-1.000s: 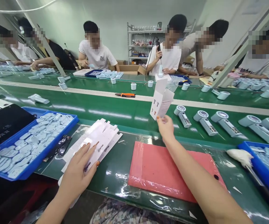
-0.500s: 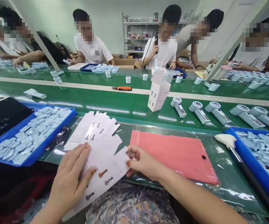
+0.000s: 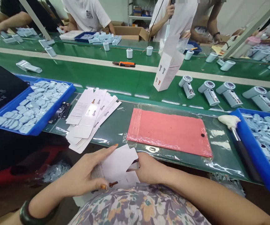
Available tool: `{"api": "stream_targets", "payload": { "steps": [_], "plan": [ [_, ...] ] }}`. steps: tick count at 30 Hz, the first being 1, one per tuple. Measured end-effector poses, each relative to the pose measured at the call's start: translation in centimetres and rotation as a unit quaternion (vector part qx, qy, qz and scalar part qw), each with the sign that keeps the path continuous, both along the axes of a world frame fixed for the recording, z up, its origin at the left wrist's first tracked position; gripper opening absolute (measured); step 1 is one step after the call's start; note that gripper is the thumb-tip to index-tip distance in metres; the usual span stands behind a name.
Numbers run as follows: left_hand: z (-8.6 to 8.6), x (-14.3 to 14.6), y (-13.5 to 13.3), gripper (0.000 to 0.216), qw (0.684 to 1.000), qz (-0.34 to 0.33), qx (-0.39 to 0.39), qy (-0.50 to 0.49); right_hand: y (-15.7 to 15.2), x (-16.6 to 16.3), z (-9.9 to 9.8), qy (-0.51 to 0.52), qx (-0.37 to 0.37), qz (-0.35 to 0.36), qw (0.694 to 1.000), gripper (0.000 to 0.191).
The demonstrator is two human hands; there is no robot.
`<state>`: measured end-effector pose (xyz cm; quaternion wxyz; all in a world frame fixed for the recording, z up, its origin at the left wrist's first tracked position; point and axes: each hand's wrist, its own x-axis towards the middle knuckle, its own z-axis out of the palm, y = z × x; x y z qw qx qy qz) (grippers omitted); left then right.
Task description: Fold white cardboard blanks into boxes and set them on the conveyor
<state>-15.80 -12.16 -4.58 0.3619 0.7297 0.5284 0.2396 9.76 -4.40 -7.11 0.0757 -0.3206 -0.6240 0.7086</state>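
One box (image 3: 166, 72) stands folded; left hand (image 3: 83, 175) and right hand (image 3: 149, 170) pinch a flat card (image 3: 118, 162), barely bent; a stack (image 3: 90, 115) lies unfolded

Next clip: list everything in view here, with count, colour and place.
carton blank: one, white, held over the lap
mat: one, pink, before the belt
blank stack: one, white, left of the mat
erected carton: one, white, upright on the belt
left tray: one, blue, pale blue parts inside
right tray: one, blue, same parts
brush: one, white-headed, beside the right tray
devices: at least five, pale blue, on the belt
hand tool: one, orange-black, on the belt
co-workers: several, mostly white shirts, beyond the belt
left hand: grips the blank's left side
right hand: pinches the blank's right edge
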Motion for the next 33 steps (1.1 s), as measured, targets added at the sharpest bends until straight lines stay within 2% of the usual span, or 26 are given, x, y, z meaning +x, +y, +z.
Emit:
{"api": "stream_targets", "payload": {
  "steps": [2,5,8,10,13,17,19,22,24,26,29,31,33],
  "plan": [
    [0.0,0.3,0.1,0.099,1.000,-0.018,-0.011,0.018,-0.2,0.0,0.1,-0.013,0.032,0.001,0.999,0.022],
    [-0.2,0.6,0.2,0.109,0.998,-0.013,-0.027,0.048,-0.3,-0.1,0.1,-0.043,0.029,0.013,0.999,0.021],
    [0.2,0.8,0.0,0.104,0.998,0.000,-0.026,0.058,-0.5,-0.4,-0.4,-0.066,-0.005,-0.012,0.998,0.018],
    [0.7,1.1,-0.4,0.099,0.999,-0.002,-0.018,0.048,-0.8,-0.7,-1.0,-0.067,0.006,-0.037,0.997,0.015],
    [1.3,1.9,-1.0,0.091,0.998,-0.051,-0.028,0.011,-1.2,-0.9,-2.3,-0.081,0.049,-0.070,0.993,0.013],
    [1.6,2.5,-1.8,0.081,0.993,-0.091,-0.076,-0.013,-1.1,-0.8,-3.3,-0.107,0.036,-0.096,0.989,0.013],
    [1.7,2.1,-2.2,0.089,0.993,-0.091,-0.070,0.011,-0.8,-0.9,-3.0,-0.113,0.015,-0.099,0.989,0.015],
    [1.7,1.3,-2.9,0.102,0.992,-0.091,-0.030,0.081,-0.1,-1.4,-1.1,-0.125,-0.016,-0.114,0.985,0.017],
    [1.3,1.0,-3.3,0.110,0.990,-0.060,0.017,0.127,0.6,-1.7,0.7,-0.120,-0.016,-0.151,0.981,0.022],
    [0.7,1.0,-3.6,0.120,0.985,0.001,0.062,0.158,1.5,-1.9,2.6,-0.101,0.003,-0.192,0.976,0.025],
    [0.2,1.1,-3.4,0.117,0.978,0.104,0.102,0.147,2.8,-1.6,4.8,-0.047,0.024,-0.208,0.977,0.016],
    [0.6,1.1,-3.0,0.106,0.976,0.162,0.111,0.098,3.0,-1.0,5.7,0.055,0.050,-0.217,0.973,0.020],
    [1.6,1.2,-2.6,0.104,0.971,0.221,0.085,0.024,2.6,-0.7,6.1,0.190,0.148,-0.249,0.938,0.033]
  ]
}}
